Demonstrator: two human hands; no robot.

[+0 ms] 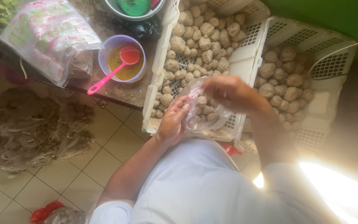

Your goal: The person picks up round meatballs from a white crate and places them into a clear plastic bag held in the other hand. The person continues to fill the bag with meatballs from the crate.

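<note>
A large clear plastic package [48, 35] with pink and green printing is lying at upper left on the counter. A small clear plastic bag [206, 112] of pale round balls is hanging before the white crate, the left hand [172, 124] and right hand [228, 93] gripping its top.

Pale, perhaps light blue, short-sleeved shirt [195, 186]; bare forearms, no rings visible

Two crates [245, 62] of balls [199, 37] are sitting side by side; a bowl [104, 54] holding a ladle [117, 70] is sitting to their left.
</note>
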